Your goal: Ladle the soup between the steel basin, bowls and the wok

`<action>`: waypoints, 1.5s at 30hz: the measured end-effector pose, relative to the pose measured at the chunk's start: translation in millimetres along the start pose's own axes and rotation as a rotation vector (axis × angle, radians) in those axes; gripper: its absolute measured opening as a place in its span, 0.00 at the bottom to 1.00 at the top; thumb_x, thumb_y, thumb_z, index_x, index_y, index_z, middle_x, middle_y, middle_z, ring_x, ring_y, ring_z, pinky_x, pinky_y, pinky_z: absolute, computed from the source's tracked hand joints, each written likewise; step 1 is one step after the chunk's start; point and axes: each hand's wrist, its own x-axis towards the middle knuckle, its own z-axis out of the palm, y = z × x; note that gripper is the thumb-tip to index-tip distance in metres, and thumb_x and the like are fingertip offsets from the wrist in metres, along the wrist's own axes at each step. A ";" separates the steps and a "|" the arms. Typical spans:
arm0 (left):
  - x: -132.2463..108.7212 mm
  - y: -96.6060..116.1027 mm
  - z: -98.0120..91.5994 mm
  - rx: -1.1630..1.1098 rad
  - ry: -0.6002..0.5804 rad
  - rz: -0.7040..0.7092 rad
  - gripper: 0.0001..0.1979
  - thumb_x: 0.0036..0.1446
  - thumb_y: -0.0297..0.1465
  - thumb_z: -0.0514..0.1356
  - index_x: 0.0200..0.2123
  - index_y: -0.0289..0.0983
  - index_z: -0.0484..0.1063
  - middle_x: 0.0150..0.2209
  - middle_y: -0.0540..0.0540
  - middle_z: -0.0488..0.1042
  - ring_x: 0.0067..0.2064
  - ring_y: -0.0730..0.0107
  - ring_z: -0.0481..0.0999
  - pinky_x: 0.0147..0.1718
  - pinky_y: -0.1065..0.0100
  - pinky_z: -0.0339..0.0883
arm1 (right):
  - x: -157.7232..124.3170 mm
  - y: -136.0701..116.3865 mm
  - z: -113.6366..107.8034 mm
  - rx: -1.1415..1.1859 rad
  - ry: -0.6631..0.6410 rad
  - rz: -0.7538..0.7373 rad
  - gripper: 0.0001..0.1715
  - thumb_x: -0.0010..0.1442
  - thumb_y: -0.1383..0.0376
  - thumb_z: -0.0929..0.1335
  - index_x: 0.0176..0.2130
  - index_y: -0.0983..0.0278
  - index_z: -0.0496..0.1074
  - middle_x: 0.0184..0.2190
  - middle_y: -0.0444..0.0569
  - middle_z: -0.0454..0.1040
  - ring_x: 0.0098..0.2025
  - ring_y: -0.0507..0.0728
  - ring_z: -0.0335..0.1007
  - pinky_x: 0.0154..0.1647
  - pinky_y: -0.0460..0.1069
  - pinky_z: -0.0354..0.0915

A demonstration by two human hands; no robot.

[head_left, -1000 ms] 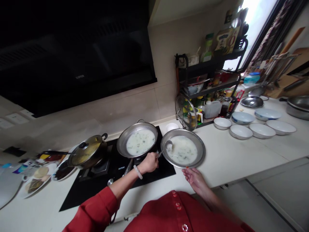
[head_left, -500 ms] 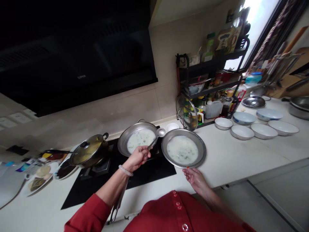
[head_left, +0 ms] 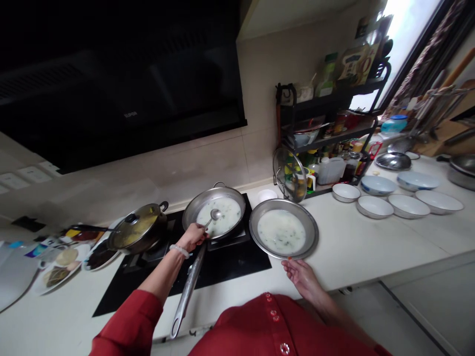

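Note:
My left hand (head_left: 195, 236) is closed around the handle of a metal ladle (head_left: 215, 214), whose round bowl is over the milky soup (head_left: 229, 217) with green bits in the wok (head_left: 190, 210). The wok sits on the stove, its long metal handle (head_left: 188, 294) pointing toward me beneath my left forearm. To the right, a wide metal basin (head_left: 313, 232) holds the same kind of soup. My right hand (head_left: 302, 277) pinches the basin's near rim, thumb on top; the undersides of the fingers are partly hidden.
A lidded pan (head_left: 138, 230) stands on the left of the black stove (head_left: 230, 267). Plates of food (head_left: 55, 277) lie further left. Several bowls (head_left: 374, 206) are on the right counter. A glass lid (head_left: 291, 175) leans against the condiment rack (head_left: 334, 138); a range hood (head_left: 129, 89) hangs above.
My left hand has moved left with the ladle, from the gap between wok and basin to over the wok. My right hand stays at the basin's rim.

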 end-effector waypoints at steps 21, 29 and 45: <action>-1.1 14.1 -14.8 -0.497 -0.280 -0.344 0.12 0.56 0.15 0.46 0.39 0.28 0.65 0.21 0.54 0.60 0.12 0.87 0.52 0.06 0.84 0.42 | -0.3 0.7 0.7 0.033 0.010 0.008 0.17 0.36 0.61 0.78 0.24 0.60 0.70 0.26 0.47 0.78 0.27 0.54 0.71 0.25 0.47 0.63; -7.5 14.0 -11.3 -0.502 -0.257 -0.329 0.11 0.56 0.14 0.46 0.36 0.29 0.65 0.20 0.54 0.60 0.12 0.88 0.51 0.07 0.84 0.43 | -1.3 0.2 0.9 0.033 0.008 0.008 0.16 0.37 0.61 0.78 0.24 0.60 0.70 0.26 0.48 0.78 0.27 0.54 0.71 0.26 0.48 0.63; -44.5 34.3 9.0 -0.377 -0.338 -0.180 0.12 0.52 0.14 0.50 0.37 0.26 0.68 0.21 0.51 0.63 0.13 0.88 0.51 0.08 0.84 0.42 | 0.4 1.7 -0.4 0.010 0.003 -0.005 0.16 0.35 0.60 0.78 0.24 0.60 0.71 0.26 0.48 0.78 0.27 0.55 0.71 0.26 0.48 0.63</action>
